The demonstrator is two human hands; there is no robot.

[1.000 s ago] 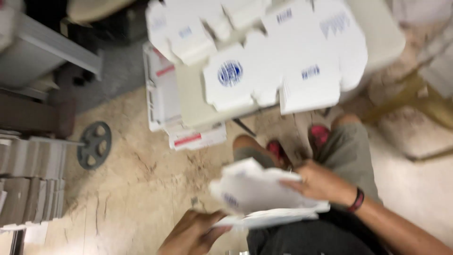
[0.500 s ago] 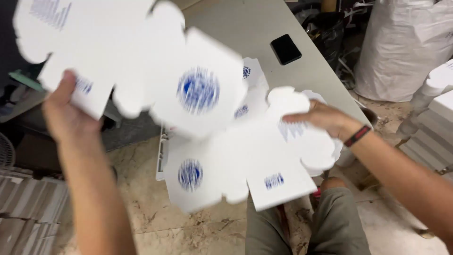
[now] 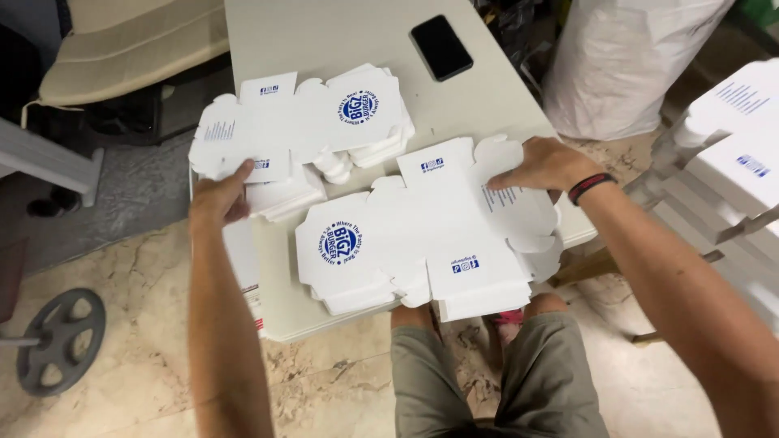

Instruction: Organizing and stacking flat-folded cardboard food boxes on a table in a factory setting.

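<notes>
Nearest the camera, the person's knees in grey-green shorts (image 3: 495,373) sat just under the near edge of the table (image 3: 324,40), and directly beyond them lay the near stack of flat white box blanks (image 3: 422,243), die-cut with rounded flaps and blue round prints, its long axis running roughly left to right across the table edge and overhanging it a little. The right hand (image 3: 545,165) rested on the far right corner of this stack, palm down, its fingers (image 3: 507,180) spread flat and pointing leftward over the top sheet, pressing rather than pinching; nothing was closed in them. A dark band sat on that wrist. The bulk of the near stack therefore lay to the left of and toward the body from those fingers. Further out and to the left, the left hand (image 3: 217,199) had its fingers curled on the near left flap of the far stack of blanks (image 3: 304,130), thumb over the top sheet, seemingly gripping its edge; that stack stretched away to the right of the hand, its long axis also left to right, touching or slightly overlapping the near stack. Beyond both stacks a black phone (image 3: 441,47) lay face up on the bare table, well apart from either hand, and a large white sack (image 3: 625,65) stood to the far right.
</notes>
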